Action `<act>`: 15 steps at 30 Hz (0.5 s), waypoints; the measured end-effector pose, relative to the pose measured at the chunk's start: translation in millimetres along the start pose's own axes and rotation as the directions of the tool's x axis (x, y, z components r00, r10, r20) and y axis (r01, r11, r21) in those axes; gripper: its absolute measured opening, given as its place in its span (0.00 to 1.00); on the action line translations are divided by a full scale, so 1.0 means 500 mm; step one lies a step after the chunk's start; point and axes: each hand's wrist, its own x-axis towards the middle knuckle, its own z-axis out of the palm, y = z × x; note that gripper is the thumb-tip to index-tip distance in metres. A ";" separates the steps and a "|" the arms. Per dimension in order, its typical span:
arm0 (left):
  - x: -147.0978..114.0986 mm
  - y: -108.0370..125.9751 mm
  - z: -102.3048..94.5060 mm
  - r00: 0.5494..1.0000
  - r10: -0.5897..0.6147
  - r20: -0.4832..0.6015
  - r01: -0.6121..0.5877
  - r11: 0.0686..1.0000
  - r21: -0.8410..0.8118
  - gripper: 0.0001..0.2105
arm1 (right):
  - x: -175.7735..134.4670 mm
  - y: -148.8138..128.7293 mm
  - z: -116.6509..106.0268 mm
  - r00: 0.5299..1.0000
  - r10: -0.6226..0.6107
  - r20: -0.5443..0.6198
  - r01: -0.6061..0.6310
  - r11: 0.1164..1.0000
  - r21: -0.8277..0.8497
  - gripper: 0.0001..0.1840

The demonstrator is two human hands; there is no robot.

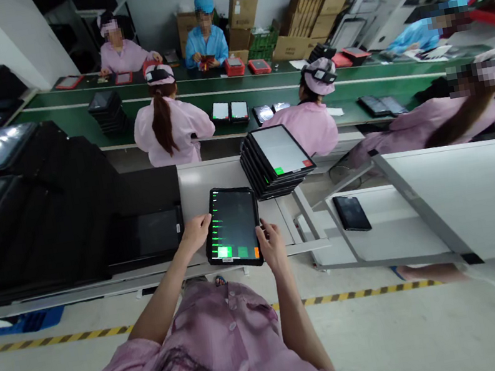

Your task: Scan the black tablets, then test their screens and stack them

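Observation:
Between my two hands is a black tablet [233,222] with a lit dark screen, green text down its left side and green and orange blocks along the bottom. My left hand [197,232] grips its left edge, the fingers partly hidden beneath. On the opposite edge my right hand [271,242] is closed around the frame. Just beyond the tablet, to the right, stands a stack of tablets [278,158]; the top one shows a white screen with a green and a red corner block. The white cart top [201,177] lies under both.
Black trays [137,194] and piled tablets fill the left side. At right a white cart [391,221] carries one dark tablet [351,213]. Several co-workers sit along a green workbench [120,134] ahead. Cardboard boxes [241,9] stand behind it. Yellow-black tape [360,294] crosses the floor.

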 end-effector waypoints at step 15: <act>0.018 0.097 -0.011 0.998 0.048 0.042 -0.039 0.980 -0.193 0.25 | 0.060 -0.031 -0.079 0.989 0.120 0.088 -0.146 0.897 0.418 0.28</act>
